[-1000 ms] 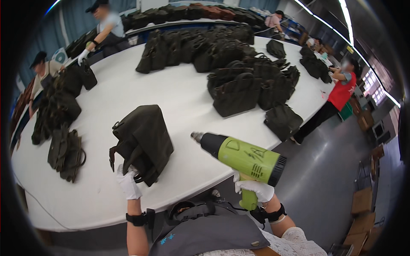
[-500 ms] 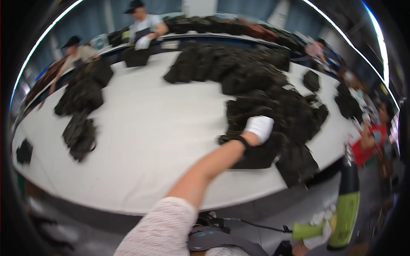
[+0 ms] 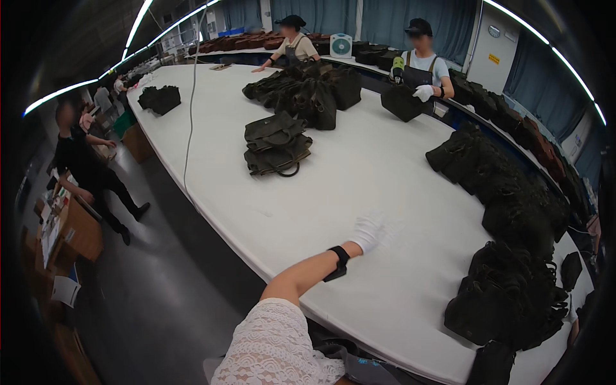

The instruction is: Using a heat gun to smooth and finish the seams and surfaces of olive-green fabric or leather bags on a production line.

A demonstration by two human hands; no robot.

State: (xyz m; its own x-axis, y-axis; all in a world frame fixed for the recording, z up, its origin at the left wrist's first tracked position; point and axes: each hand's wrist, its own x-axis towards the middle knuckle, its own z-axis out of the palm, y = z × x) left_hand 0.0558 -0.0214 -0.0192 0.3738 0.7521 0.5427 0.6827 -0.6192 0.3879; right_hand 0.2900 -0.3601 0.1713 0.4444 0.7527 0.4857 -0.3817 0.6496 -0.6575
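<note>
My left hand (image 3: pixel 368 232), in a white glove with a black band at the wrist, reaches over the white-covered table (image 3: pixel 333 192). Its fingers look stretched out, though motion blurs their tips, and nothing shows in them. Whether the palm touches the table I cannot tell. Up and to its left, two dark handbags (image 3: pixel 276 144) lie one against the other, one handle looping toward me. Right of the hand sits a heap of dark handbags (image 3: pixel 507 295), and more stand in a row (image 3: pixel 494 173) behind it. My right hand is out of view.
Across the table a co-worker in an apron (image 3: pixel 427 70) holds a dark bag (image 3: pixel 404 102) and a green tool (image 3: pixel 398 67). Another person (image 3: pixel 295 45) leans over a bag pile (image 3: pixel 308 93). Someone in black (image 3: pixel 83 160) stands at left. A grey cable (image 3: pixel 191 109) hangs over the table.
My view has swung left. My left hand has come away from the dark bags and is over bare table. My right hand, with its green-and-black heat gun, has left the view.
</note>
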